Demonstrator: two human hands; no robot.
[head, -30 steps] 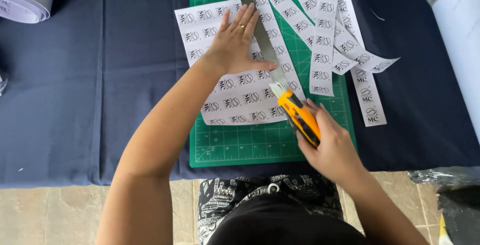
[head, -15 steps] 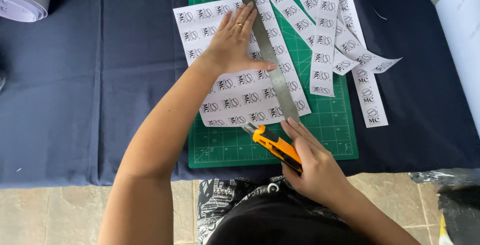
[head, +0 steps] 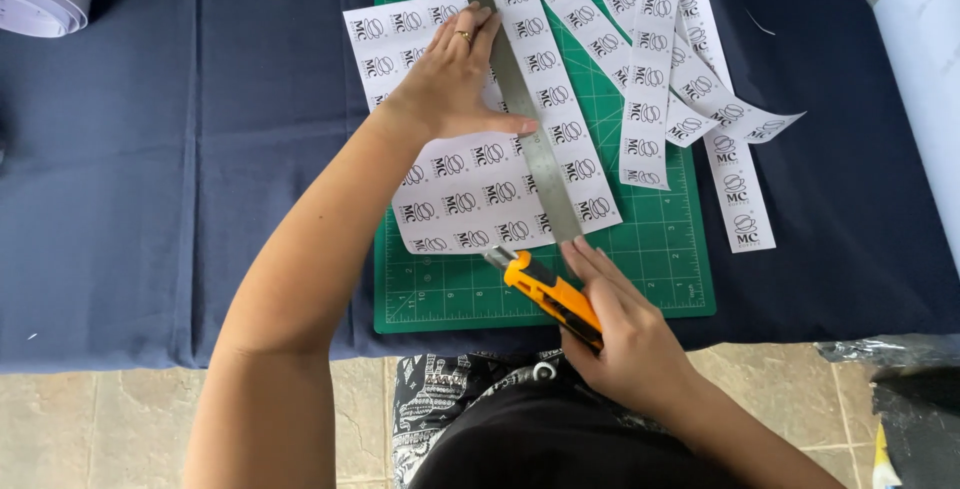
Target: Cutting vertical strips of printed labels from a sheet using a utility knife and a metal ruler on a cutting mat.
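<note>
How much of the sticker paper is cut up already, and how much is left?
Done: several cut strips lie piled at the right of the green mat. In hand: the left hand presses the metal ruler on the printed sheet; the right hand holds the orange knife below it. Left: most of that sheet, about four columns.

**Colours on the cutting table**

The cutting mat (head: 640, 279) is green with a pale grid. The printed sheet (head: 470, 189) and cut strips (head: 650, 79) are white with rows of black marks. The knife (head: 550, 294) is orange and black, the ruler (head: 520, 109) grey steel, the tablecloth (head: 150, 169) navy.
</note>
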